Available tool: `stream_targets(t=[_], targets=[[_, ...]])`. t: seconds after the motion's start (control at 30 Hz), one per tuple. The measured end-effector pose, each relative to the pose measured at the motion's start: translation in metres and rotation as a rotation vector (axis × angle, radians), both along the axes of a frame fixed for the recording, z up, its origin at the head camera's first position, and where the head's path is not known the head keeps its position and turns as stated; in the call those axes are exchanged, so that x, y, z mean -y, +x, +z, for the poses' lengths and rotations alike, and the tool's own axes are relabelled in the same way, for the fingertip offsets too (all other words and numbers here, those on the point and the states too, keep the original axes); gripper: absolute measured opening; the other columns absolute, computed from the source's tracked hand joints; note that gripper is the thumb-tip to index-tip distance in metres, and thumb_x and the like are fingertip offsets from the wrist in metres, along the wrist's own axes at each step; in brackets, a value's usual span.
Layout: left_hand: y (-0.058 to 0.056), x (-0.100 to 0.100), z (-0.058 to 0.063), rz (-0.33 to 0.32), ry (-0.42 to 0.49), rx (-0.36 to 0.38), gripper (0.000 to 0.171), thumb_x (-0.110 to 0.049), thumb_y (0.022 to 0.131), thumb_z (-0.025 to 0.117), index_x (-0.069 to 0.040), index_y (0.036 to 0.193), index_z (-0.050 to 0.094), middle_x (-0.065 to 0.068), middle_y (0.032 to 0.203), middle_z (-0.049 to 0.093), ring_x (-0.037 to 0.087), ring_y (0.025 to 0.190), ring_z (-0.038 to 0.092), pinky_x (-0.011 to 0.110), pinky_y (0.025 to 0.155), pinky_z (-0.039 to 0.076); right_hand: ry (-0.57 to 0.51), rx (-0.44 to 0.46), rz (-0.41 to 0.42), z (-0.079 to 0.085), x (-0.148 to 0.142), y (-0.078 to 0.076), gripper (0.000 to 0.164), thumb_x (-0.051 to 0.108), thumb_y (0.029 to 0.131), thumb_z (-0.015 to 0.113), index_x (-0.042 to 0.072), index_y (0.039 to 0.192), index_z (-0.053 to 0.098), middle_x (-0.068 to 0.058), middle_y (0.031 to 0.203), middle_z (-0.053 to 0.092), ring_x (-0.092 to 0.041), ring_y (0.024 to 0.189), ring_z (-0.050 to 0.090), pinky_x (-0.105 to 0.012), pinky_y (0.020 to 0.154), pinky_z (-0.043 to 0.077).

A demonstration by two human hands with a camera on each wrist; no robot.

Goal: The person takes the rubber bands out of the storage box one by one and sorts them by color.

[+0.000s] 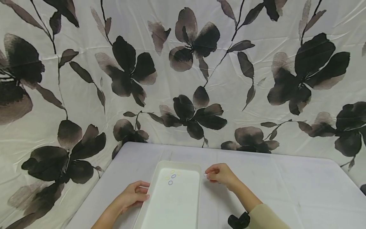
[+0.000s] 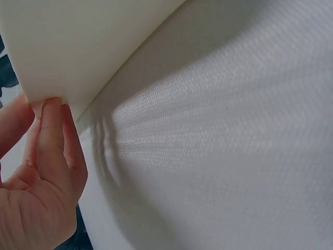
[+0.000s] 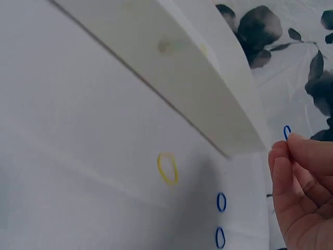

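A white shallow tray [image 1: 199,197] lies lengthwise on the table. My left hand [image 1: 130,197] grips its left side, and in the left wrist view the fingertips [image 2: 52,107] pinch the tray's edge. Inside, toward the far end, lie several thin loops like rubber bands, among them a blue band [image 1: 172,183] and a yellow band [image 1: 167,180]. Just right of the tray's far corner, my right hand [image 1: 221,175] pinches a blue rubber band [image 3: 285,130] between thumb and fingertips; part of it is hidden by them.
In the right wrist view, a yellow band [image 3: 159,166] and two blue bands, one of them lower [image 3: 217,239], lie on the white table [image 1: 286,190] beside the tray. A black object [image 1: 239,220] shows by the right sleeve. Behind the table hangs a flower-patterned cloth [image 1: 85,105].
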State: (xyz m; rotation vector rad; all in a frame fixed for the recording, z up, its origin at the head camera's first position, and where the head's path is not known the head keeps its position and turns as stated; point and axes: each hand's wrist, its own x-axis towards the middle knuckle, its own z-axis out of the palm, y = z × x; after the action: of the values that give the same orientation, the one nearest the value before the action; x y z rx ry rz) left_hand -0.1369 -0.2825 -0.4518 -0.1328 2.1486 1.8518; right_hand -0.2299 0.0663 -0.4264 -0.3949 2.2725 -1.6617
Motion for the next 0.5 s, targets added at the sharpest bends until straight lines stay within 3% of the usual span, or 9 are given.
stream_targets(t=[0.5], targets=[[-0.002, -0.002, 0.001, 0.021, -0.069, -0.015, 0.051, 0.007, 0.077, 0.067, 0.013, 0.122, 0.043, 0.013, 0.095, 0.061, 0.02, 0.08, 0.061, 0.036, 0.068, 0.054, 0.032, 0.02, -0.007, -0.016, -0.038, -0.005, 0.017, -0.006, 0.08, 0.063, -0.015, 0.095, 0.061, -0.009, 0.073, 0.065, -0.012, 0.066, 0.059, -0.03, 0.064, 0.054]])
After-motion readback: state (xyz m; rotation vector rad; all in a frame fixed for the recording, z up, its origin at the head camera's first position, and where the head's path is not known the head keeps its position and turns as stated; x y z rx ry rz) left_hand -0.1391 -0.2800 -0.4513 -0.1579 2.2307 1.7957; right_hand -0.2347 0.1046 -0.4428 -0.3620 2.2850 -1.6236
